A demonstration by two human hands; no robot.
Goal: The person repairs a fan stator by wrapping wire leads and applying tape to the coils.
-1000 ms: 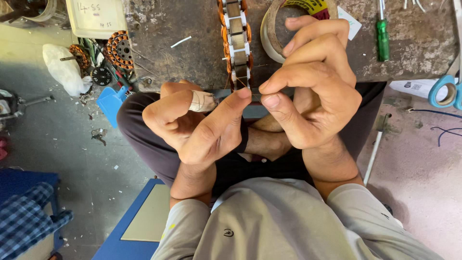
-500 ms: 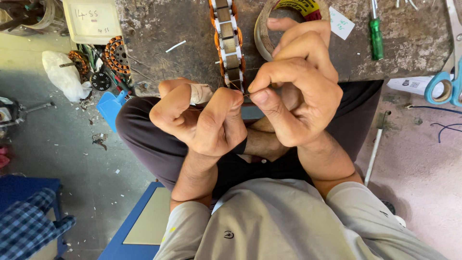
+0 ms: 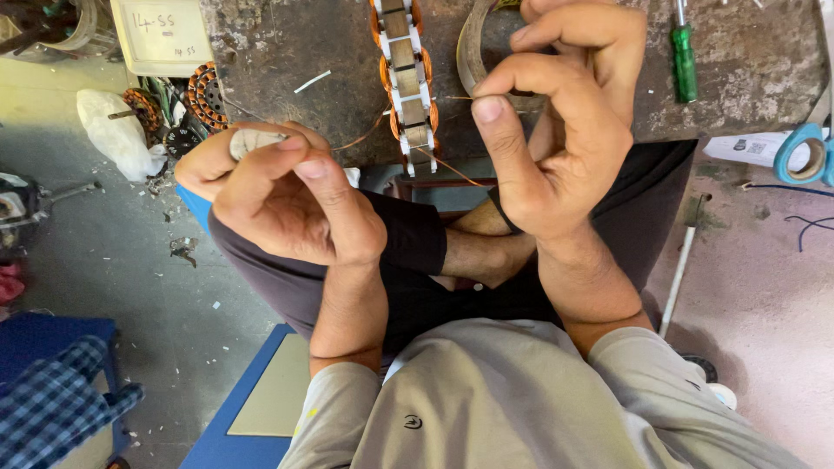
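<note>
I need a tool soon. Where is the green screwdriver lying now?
The green screwdriver lies at the top right of the head view, on the worn bench, just right of the right hand.

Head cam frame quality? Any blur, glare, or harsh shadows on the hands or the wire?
Head view: soft, even daylight, no glare; only mild shadow under the left hand and right hand. Both hands are sharp, with no obvious motion blur. The thin copper wire is visible but faint against the dark lap. The wound stator strip on the workbench is crisp. Slight wide-angle stretch at the edges.
</note>
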